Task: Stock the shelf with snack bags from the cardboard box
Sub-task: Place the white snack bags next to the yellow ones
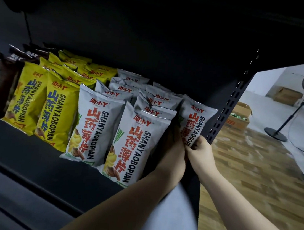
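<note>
On the dark shelf stand rows of brown, yellow and grey bags. At its three o'clock end, the grey snack bag stands upright, my left hand and right hand fingers clamped on its lower edge.

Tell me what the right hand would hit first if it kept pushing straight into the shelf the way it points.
Most likely the grey snack bag that the right hand already pinches; behind it, probably the dark back of the shelf, though depth there is hard to judge.
</note>
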